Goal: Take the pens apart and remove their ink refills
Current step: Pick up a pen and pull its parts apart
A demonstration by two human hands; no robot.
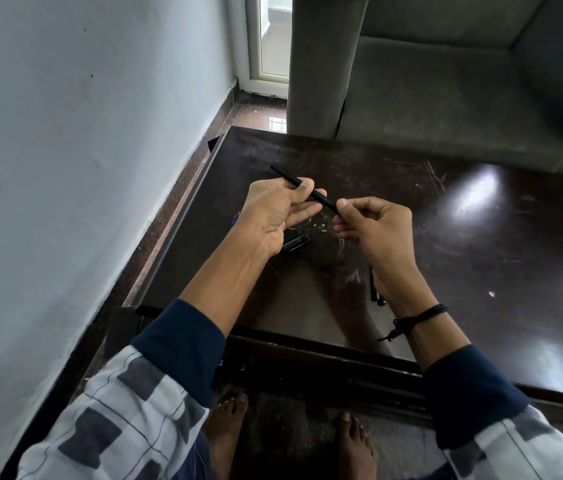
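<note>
A thin black pen (321, 198) is held above the dark table (463, 258), slanting from upper left to lower right. My left hand (275, 213) grips its middle between thumb and fingers. My right hand (373, 226) pinches the pen's lower right end with thumb and forefinger. A black pen cap (295, 242) lies on the table just below my left hand. More black pens (375, 289) lie on the table, partly hidden under my right wrist. Something small and blue (235, 219) peeks out left of my left hand.
A grey sofa (446, 81) stands against the table's far edge. A pale wall (83, 150) runs along the left, with a strip of brown floor (183, 188) between it and the table. My bare feet (228, 431) are under the near edge.
</note>
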